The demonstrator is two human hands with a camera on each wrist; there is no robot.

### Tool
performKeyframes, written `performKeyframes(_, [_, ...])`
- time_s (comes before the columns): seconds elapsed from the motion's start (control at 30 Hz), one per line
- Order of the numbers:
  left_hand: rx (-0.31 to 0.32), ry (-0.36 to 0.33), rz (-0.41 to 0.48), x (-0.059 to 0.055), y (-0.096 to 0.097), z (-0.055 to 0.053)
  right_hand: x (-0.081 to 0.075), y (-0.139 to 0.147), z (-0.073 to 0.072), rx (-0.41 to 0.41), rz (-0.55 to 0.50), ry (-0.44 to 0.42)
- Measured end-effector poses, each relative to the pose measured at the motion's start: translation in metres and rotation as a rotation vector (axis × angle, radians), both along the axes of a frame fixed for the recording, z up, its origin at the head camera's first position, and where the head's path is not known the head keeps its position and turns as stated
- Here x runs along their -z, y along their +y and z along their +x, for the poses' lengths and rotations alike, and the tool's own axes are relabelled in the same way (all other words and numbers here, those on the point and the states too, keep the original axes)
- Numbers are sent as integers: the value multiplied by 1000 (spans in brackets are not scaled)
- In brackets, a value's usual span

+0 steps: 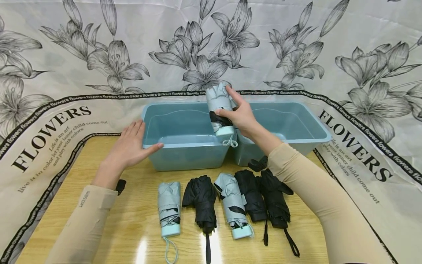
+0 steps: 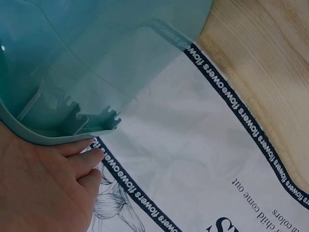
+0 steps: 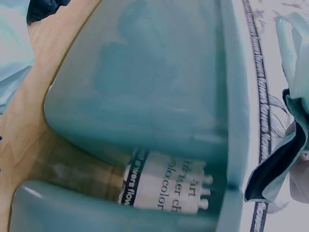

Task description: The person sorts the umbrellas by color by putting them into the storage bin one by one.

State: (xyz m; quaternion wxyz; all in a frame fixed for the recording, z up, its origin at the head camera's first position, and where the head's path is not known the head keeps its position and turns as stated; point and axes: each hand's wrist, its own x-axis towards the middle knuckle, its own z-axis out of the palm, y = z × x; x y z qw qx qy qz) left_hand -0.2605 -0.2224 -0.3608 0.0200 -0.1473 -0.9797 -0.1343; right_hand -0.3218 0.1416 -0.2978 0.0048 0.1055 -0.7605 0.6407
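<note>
My right hand (image 1: 243, 114) grips a folded light blue umbrella (image 1: 218, 97) over the adjoining ends of two blue plastic bins. Its pale handle end and wrist loop point down toward me. In the right wrist view only part of the umbrella (image 3: 277, 166) and a bit of the hand (image 3: 300, 181) show at the right edge. My left hand (image 1: 130, 146) rests against the left end of the left bin (image 1: 188, 159), fingers straight and thumb out over the front rim. The left wrist view has those fingers (image 2: 87, 164) along the bin's rim (image 2: 53, 140).
In front of the bins several folded umbrellas lie in a row on the wooden table: a light blue one (image 1: 169, 205), a black one (image 1: 201, 203), another light blue one (image 1: 232, 205) and black ones (image 1: 252, 198) at right. The right bin (image 1: 296, 140) stands beside the left. Flower-printed cloth (image 1: 132, 47) hangs behind.
</note>
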Motion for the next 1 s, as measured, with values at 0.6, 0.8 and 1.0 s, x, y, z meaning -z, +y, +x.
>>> performKeyframes(0.6, [7,0,1,-1,1,-1,32,-56,-36,-139,461,-8])
performKeyframes(0.8, [7,10,-17,0,2,-2,46,-58,-42,-185,587,-37])
performKeyframes(1.0, [2,16,-8,1,-1,-2,53,-60,-50,-254,601,-127])
